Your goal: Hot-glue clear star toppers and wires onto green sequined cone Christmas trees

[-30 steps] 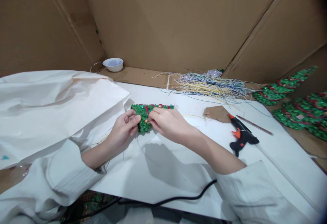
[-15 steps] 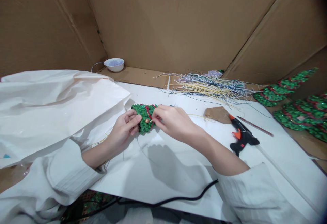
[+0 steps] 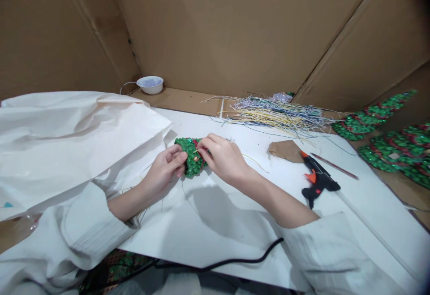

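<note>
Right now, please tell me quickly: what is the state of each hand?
Left hand: closed, fingers holding the green sequin ornament at its left end.
Right hand: fingers pinched at a small gold bead on the ornament; a thin yellow strand trails beside it.

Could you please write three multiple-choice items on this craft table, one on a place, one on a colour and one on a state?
1. Where does the glue gun lie?
A. right of both hands
B. in the bowl
C. on the white sheet at left

2. What colour is most of the cone in the hands?
A. blue
B. green
C. yellow

3. How is the cone held?
A. lying untouched
B. by one hand
C. by both hands

A: it lies beside the brown scrap.
B: green sequins cover it.
C: left hand and right hand both grip it.
</note>
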